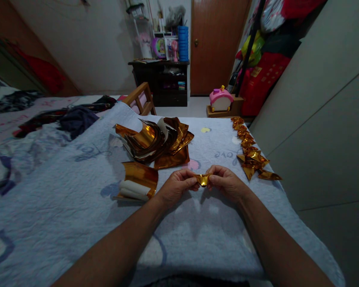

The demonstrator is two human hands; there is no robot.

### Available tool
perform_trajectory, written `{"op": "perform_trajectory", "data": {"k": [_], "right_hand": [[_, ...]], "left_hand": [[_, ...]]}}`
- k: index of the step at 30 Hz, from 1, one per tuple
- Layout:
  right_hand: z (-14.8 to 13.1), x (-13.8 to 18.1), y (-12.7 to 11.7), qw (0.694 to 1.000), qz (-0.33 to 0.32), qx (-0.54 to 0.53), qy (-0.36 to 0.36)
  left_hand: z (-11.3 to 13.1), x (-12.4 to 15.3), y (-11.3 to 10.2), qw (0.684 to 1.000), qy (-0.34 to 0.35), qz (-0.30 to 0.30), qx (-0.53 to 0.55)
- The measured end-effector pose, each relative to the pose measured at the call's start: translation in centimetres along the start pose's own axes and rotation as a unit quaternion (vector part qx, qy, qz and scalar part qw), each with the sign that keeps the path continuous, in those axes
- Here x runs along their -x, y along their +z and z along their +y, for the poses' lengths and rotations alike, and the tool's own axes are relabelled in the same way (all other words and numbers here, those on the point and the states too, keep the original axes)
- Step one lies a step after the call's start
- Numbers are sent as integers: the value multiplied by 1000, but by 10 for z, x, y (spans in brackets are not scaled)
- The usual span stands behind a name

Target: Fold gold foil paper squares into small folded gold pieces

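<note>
Between my two hands is a small folded piece of gold foil paper (203,180), held level just above the blanket. My left hand (179,184) pinches its left end, and my right hand (224,182) pinches the right end. Left of my left hand lies a smaller stack of curled gold foil sheets (142,175), with whitish backing showing. Beyond it sits a large fanned pile of gold foil sheets (149,137). A row of folded gold foil pieces (253,157) runs along the right side of the blanket.
A pale blue blanket (197,239) covers the surface under my hands. Dark clothes (77,119) lie at the left. A grey panel (323,131) rises close on the right. Farther off are a dark cabinet (170,87), a wooden door (218,48) and a pink toy (221,99).
</note>
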State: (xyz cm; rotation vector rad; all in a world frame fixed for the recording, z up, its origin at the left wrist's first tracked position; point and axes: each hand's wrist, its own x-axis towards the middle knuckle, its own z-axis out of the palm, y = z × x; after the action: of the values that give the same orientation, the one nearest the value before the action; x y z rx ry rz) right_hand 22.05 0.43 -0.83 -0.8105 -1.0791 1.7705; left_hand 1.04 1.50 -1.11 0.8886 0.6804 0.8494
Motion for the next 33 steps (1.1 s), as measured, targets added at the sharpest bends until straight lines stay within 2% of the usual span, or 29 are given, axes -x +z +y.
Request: {"op": "perform_trajectory", "data": {"k": [16, 25, 28, 30, 33], "right_hand": [[0, -2, 1, 999, 26, 32, -23], [-3, -1, 4, 998, 49, 26, -19], [-3, -2, 5, 998, 69, 10, -12], [-2, -3, 5, 996, 86, 1, -12], [0, -6, 4, 994, 111, 4, -16]], "left_hand": [[4, -2, 3, 999, 25, 42, -17], [4, -2, 3, 998, 33, 33, -36], [7, 0, 4, 993, 68, 28, -90], [9, 1, 6, 980, 118, 29, -157], [10, 3, 7, 928, 218, 46, -300]]}}
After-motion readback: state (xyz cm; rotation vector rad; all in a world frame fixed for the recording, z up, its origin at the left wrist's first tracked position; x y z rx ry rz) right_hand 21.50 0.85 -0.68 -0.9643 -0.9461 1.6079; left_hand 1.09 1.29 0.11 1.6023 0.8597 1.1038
